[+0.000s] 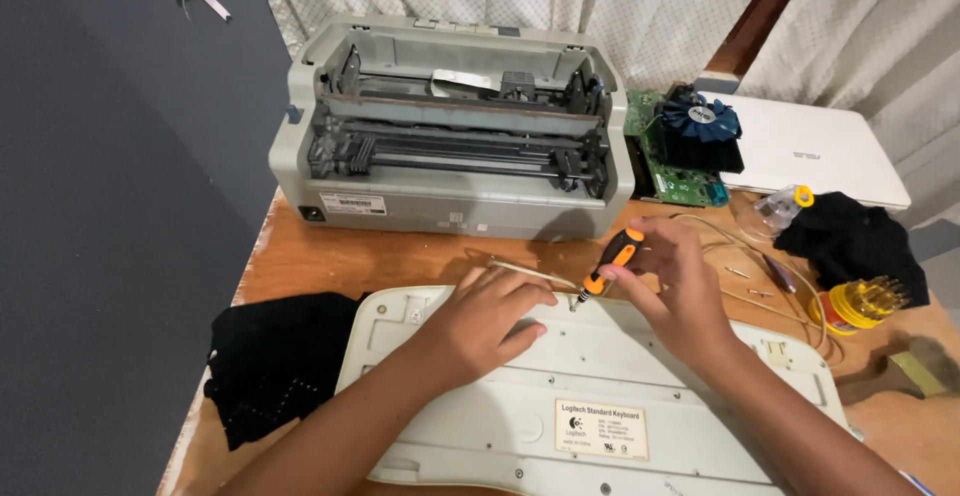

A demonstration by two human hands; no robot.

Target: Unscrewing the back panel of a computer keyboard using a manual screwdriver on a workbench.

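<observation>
Keyboard (600,396) is flipped belly-up at the front edge of the desk (400,256), white back panel facing us. Our right hand (680,291) pinches the orange-and-black screwdriver (608,266), its tip down in a hole near the keyboard's far edge. Our left hand (490,316) lies flat with spread fingers on the panel just beside the tip, holding nothing. Behind sits an opened grey printer (450,126); a black cloth (280,361) lies at the left edge, and a yellow bit holder (860,304) is over on the right.
</observation>
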